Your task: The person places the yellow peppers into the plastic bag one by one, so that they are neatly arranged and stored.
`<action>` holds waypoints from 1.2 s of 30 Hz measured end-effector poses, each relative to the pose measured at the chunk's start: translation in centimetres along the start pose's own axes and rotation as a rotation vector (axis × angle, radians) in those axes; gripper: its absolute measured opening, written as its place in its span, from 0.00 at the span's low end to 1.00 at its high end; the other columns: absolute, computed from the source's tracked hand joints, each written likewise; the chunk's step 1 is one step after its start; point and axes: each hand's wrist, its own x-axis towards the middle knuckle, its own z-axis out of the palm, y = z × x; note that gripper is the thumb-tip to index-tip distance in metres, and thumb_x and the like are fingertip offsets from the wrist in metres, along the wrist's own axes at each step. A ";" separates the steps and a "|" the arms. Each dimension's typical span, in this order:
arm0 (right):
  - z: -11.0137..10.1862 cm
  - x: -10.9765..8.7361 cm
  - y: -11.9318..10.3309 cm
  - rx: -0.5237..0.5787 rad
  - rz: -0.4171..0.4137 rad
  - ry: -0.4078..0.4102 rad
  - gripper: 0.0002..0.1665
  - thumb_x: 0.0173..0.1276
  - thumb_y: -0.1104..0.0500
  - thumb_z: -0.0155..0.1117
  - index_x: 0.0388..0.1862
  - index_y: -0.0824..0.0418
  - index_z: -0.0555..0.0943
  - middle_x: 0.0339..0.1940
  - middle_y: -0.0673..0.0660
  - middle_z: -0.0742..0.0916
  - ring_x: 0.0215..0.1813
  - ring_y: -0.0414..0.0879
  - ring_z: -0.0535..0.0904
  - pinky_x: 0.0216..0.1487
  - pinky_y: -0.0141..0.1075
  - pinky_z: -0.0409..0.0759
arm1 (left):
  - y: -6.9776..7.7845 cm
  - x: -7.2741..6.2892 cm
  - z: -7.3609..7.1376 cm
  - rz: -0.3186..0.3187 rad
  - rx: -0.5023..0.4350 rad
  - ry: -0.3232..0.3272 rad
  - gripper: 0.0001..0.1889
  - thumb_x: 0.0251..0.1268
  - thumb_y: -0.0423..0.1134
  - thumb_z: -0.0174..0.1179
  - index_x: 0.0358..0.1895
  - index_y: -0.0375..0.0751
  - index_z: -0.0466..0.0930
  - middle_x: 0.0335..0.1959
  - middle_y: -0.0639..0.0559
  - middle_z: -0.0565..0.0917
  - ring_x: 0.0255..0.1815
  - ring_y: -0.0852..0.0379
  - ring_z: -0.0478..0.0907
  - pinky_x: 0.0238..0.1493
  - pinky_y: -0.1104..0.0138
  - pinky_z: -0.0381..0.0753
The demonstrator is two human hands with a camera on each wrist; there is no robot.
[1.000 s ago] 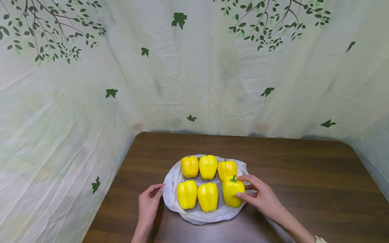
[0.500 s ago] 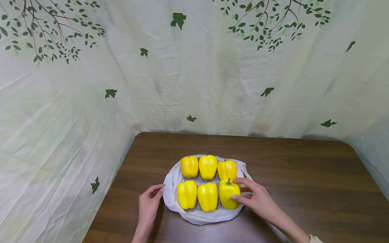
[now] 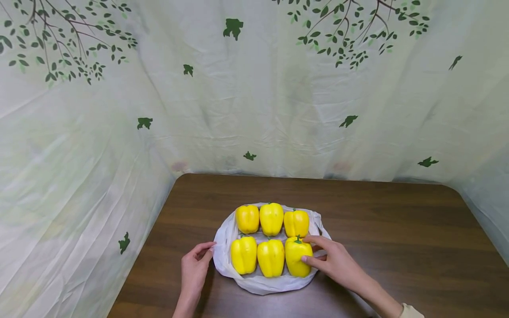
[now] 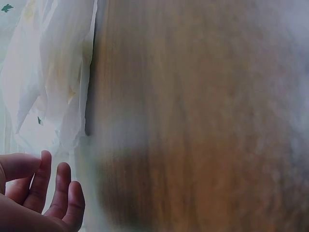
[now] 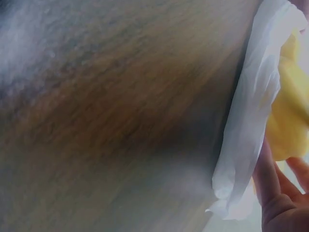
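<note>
Yellow bell peppers lie in two rows of three on a white plastic bag (image 3: 262,286) with its edge rolled down. My right hand (image 3: 338,263) holds the front-right bell pepper (image 3: 298,258) between thumb and fingers, its green stem upward. Beside it in the front row are another bell pepper (image 3: 271,258) and the left one (image 3: 244,255). My left hand (image 3: 195,267) pinches the bag's left edge with thumb and forefinger. The left wrist view shows this hand (image 4: 43,193) at the bag's edge (image 4: 63,72), its other fingers loosely bent. In the right wrist view, fingers (image 5: 268,179) reach the pepper (image 5: 289,116).
A dark brown wooden table (image 3: 397,229) carries the bag near its front. Behind it and at the sides hangs a pale curtain (image 3: 278,110) printed with leaves and branches. The back row of peppers (image 3: 271,218) sits along the bag's far side.
My right hand has moved left and slightly down with the bell pepper, bringing it into line beside the front row's middle pepper. The left hand has stayed at the bag's edge.
</note>
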 end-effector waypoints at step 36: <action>1.5 0.1 0.3 -0.060 -0.105 0.196 0.26 0.57 0.60 0.77 0.54 0.47 0.79 0.49 0.40 0.81 0.53 0.40 0.78 0.52 0.38 0.80 | 0.0 -0.1 0.5 -0.001 -0.013 -0.015 0.08 0.66 0.30 0.62 0.45 0.34 0.87 0.42 0.43 0.87 0.41 0.52 0.80 0.41 0.76 0.76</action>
